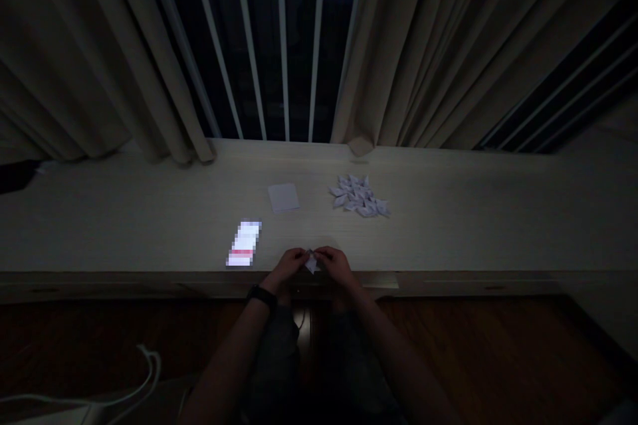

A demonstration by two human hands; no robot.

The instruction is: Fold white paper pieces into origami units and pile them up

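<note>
Head view | left hand: fingertips pinch paper | right hand: fingertips pinch its other side | paper: small, folded, between both hands at near edge of desk | phone: lit, on desk, left of hands | white square: beyond hands, left of folded pile

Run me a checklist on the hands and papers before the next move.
1. Left hand on the small folded paper: ok, fingers pinching it.
2. Right hand on the same paper: ok, gripping the opposite side.
3. Folds in that paper crisp: cannot tell, too small and dim.
4. Square paper clear of the folded pieces: ok, a gap between them.
5. Lit screen readable: not ok, pixelated.
</note>
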